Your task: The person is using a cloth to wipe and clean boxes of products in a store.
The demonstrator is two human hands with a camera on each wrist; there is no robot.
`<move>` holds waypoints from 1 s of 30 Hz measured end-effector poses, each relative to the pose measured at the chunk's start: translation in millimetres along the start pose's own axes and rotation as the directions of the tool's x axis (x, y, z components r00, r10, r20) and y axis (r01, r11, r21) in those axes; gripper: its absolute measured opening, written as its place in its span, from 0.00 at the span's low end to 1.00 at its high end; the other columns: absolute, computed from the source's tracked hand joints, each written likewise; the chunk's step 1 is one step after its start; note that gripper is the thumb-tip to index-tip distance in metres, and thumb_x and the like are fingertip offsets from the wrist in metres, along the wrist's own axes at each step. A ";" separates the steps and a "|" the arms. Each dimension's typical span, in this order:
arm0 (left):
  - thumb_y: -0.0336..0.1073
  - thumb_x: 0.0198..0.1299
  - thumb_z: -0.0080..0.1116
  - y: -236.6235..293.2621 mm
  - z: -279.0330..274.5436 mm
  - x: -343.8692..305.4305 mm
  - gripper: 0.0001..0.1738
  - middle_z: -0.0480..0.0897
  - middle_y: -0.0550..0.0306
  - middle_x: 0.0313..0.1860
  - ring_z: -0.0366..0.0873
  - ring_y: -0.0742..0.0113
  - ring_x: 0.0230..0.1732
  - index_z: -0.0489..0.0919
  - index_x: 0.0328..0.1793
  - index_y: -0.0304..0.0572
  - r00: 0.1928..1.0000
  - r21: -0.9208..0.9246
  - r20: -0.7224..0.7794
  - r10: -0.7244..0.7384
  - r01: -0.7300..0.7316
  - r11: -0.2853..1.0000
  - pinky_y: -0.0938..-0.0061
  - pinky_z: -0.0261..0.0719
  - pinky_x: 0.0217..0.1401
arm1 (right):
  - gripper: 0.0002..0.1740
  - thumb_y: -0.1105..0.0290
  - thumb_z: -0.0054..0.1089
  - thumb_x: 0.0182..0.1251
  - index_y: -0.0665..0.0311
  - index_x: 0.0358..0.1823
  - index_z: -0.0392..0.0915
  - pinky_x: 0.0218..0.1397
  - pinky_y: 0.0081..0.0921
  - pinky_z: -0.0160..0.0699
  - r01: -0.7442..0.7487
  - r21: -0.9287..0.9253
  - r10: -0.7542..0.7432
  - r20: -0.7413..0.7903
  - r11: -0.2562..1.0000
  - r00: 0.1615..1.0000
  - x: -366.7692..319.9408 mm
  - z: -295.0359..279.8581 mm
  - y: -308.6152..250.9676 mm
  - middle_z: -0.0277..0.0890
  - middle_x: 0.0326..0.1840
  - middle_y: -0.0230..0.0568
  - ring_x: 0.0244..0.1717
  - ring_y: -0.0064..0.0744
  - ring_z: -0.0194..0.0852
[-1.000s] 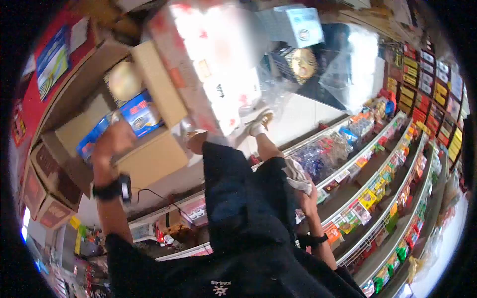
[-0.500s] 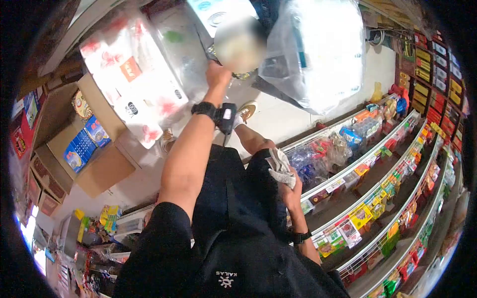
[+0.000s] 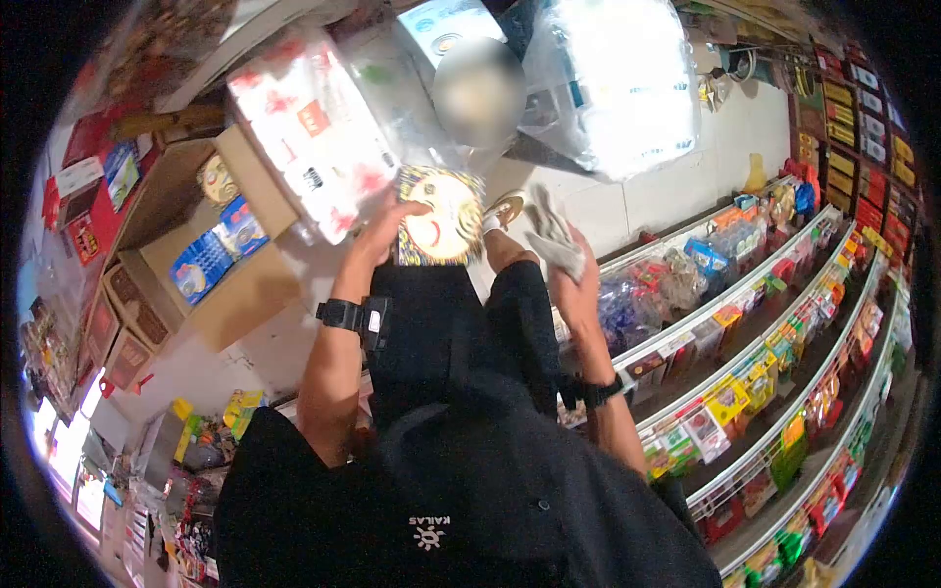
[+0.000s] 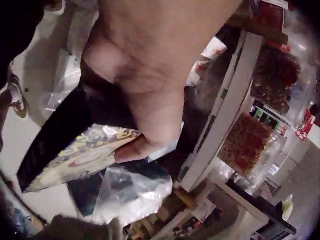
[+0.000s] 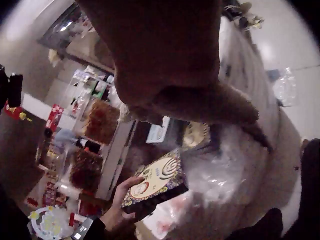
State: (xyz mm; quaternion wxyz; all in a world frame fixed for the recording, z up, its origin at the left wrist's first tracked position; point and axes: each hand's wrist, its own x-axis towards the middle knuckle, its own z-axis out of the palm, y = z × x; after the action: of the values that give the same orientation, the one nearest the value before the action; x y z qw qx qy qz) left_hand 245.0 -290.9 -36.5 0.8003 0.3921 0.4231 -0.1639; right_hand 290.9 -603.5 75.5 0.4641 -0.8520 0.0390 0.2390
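Box (image 3: 441, 227) — patterned, in left grip (image 3: 374, 237), greyish cloth (image 3: 555, 240) — right grip (image 3: 578, 286)

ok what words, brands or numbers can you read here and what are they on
"KAILAS", upside down, on the black top.
Too small or blurred to read: print on the patterned box in the left hand, blue boxes, shelf packets.

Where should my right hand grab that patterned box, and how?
Probably the right edge of the patterned box, from the right, thumb on the broad face, fingers beneath: it is flat and shallow, and your left hand grips the opposite edge. Your right hand holds a grey cloth, so free it first.
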 end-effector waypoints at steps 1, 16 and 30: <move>0.31 0.57 0.64 11.8 2.1 -28.7 0.31 0.82 0.50 0.56 0.80 0.64 0.55 0.70 0.67 0.31 0.996 0.059 0.075 -0.040 0.036 0.998 0.67 0.79 0.61 | 0.27 0.77 0.53 0.63 0.70 0.66 0.72 0.66 0.24 0.67 0.148 -0.049 -0.147 0.007 0.988 0.989 -0.2 21.6 -6.5 0.80 0.58 0.45 0.59 0.32 0.75; 0.69 0.71 0.39 25.3 -126.9 -223.4 0.39 0.81 0.53 0.61 0.81 0.60 0.59 0.71 0.72 0.46 0.890 -0.669 0.425 0.167 0.184 0.721 0.60 0.82 0.62 | 0.41 0.66 0.58 0.52 0.46 0.74 0.68 0.81 0.57 0.41 0.534 -0.269 -0.459 0.296 0.802 0.838 -138.5 264.4 -190.8 0.51 0.81 0.56 0.81 0.65 0.43; 0.71 0.68 0.40 19.9 -151.7 -264.0 0.41 0.80 0.52 0.62 0.81 0.57 0.59 0.72 0.71 0.45 0.734 -0.741 0.566 0.374 0.255 0.621 0.59 0.80 0.62 | 0.38 0.71 0.58 0.47 0.51 0.67 0.74 0.80 0.56 0.47 0.682 -0.338 -0.580 0.360 0.648 0.731 -186.2 275.2 -217.3 0.61 0.77 0.54 0.78 0.65 0.50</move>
State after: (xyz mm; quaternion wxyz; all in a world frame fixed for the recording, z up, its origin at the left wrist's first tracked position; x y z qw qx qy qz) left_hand 18.2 -180.2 135.1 0.9889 -0.0681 0.1153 -0.0647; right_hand 87.1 -286.6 200.7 0.3098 -0.8621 -0.3694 0.1558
